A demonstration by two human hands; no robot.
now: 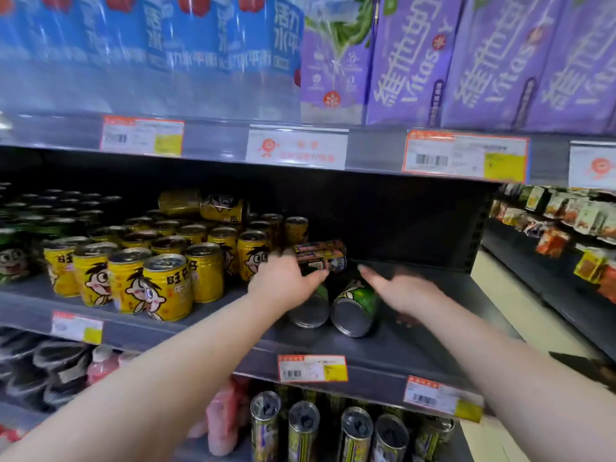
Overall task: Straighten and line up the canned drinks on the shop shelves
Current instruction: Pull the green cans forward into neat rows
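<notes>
Two green cans lie on their sides on the middle shelf [400, 348], bottoms facing me: the left green can [310, 310] and the right green can [355, 311]. Behind them a pair of dark cans [321, 255] also lies sideways. My left hand [286, 278] reaches over the left green can, thumb spread and fingertips at the dark cans; no grip shows. My right hand [403, 288] is blurred, its fingers straight, hovering just right of the right green can. Upright yellow cans [166, 288] fill the shelf to the left.
Two yellow cans [216, 205] lie on top of the upright ones at the back. Green-black cans [13, 255] stand at far left. Purple cartons [416, 61] and blue packs [200, 38] sit above. Tall cans [303, 428] stand on the shelf below. Another rack [566, 228] is at right.
</notes>
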